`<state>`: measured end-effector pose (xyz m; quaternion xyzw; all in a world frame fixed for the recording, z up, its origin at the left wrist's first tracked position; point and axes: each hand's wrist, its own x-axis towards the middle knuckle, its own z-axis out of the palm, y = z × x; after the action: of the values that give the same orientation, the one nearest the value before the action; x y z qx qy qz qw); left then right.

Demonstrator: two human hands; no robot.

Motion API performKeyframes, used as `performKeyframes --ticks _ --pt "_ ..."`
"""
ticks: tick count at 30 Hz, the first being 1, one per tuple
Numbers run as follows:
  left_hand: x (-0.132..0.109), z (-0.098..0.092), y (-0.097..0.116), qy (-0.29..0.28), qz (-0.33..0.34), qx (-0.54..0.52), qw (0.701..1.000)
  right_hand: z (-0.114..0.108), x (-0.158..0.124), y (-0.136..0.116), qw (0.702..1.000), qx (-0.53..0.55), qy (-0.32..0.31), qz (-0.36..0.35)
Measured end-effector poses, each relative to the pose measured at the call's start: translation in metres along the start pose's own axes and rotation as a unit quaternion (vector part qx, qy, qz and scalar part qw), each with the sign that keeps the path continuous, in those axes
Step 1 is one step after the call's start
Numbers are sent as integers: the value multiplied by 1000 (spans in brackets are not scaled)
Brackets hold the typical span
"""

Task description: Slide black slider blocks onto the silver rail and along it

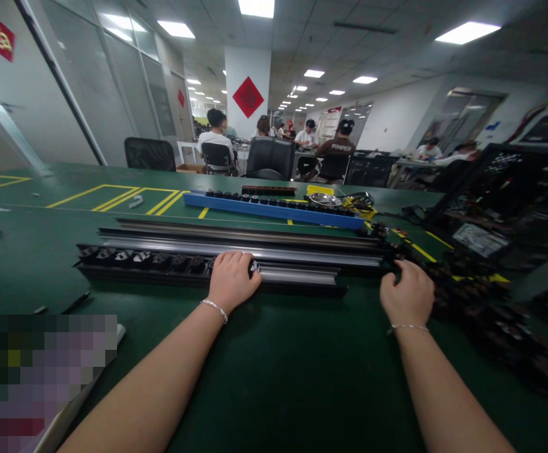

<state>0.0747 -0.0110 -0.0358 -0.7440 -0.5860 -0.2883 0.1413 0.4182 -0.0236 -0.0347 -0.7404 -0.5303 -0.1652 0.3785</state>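
My left hand (232, 279) rests on a long black rail (151, 267) that lies across the green table (274, 365), its fingers curled over the rail where a row of small black parts ends. A bare silver strip (297, 275) runs along the rail to the right of that hand. My right hand (406, 294) is closed at the edge of a heap of small black parts (481, 302), fingers bent down into it. What the right fingers hold is hidden. Behind the rail lie longer silver and dark rails (255, 239).
A blue rail (274, 211) carrying black parts lies further back, with a metal bowl (323, 200) and a yellow box (319, 189) near it. A black rack (504, 207) stands at the right. Several people sit at desks beyond. Yellow lines mark the tabletop.
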Motion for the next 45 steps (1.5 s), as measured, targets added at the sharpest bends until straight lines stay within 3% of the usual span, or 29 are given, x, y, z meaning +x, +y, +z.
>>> performKeyframes --ticks 3,6,13,31,45 --pt "0 -1 1 -2 -2 2 1000 3 -12 -33 991 39 -45 -122" --pt "0 -1 1 0 0 3 1000 9 -27 -56 974 33 -101 -199" --pt "0 1 0 10 8 -3 1000 20 -39 -60 910 41 -261 -319" --pt "-1 -1 5 18 30 -27 999 26 -38 -56 906 46 -244 -343" --pt "-1 0 11 6 20 -36 999 22 -37 -59 904 26 -269 -331"
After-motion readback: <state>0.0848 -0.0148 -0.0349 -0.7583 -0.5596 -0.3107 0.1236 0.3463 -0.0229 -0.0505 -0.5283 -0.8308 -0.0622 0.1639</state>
